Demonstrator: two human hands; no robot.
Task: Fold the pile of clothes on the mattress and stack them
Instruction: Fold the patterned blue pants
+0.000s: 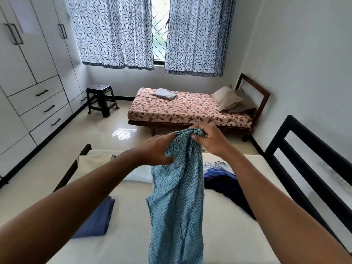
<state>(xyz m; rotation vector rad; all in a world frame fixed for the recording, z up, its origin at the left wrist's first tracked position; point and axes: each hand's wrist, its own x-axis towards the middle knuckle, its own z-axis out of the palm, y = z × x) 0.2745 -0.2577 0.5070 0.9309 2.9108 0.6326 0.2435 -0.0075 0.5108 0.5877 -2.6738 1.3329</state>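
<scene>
Cream mattress (133,216) is filling the lower part of the view, sitting in a black frame (304,155) whose rails are rising along the right. Both hands are gripping a teal zigzag garment (177,187) by its bunched top edge, left hand (158,149) and right hand (209,139) close together with fingers curled into the cloth, and it is hanging down over the middle of the mattress. A blue cloth (95,220), folded, is lying on the mattress to the left, and a loose pile (222,180) of dark blue and pale clothes is lying to the right, near the frame. Across the glossy floor (95,134), a second bed (182,109) in a floral sheet is carrying a folded grey cloth (165,93) and two pillows (226,98). A dark stool (101,100) is standing beside it, white wardrobes (28,73) are lining the left wall, and leaf-print curtains (114,31) are hanging over the window (160,35).
</scene>
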